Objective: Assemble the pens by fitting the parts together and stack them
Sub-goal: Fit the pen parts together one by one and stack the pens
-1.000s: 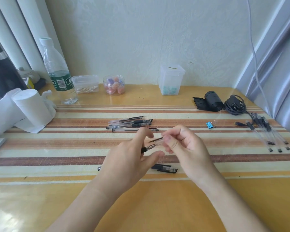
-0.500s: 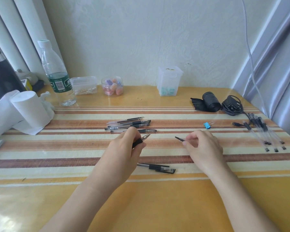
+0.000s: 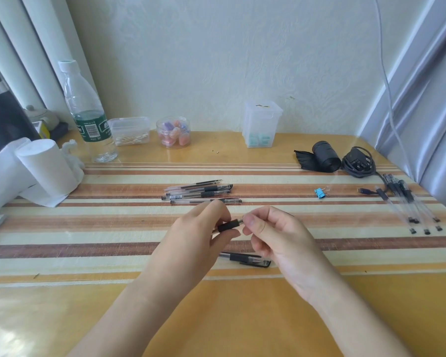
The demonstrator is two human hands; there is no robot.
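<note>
Mid-frame, the left hand is clamping its grip on the pen; the right hand is pinching its tip, the desk stretching to the lower edge.

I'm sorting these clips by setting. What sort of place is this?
Likely a home desk set against a wallpapered wall, not a workshop: a water bottle, tissue rolls and a charger cable share the striped table mat with the loose pens, and curtains hang beside it.
</note>
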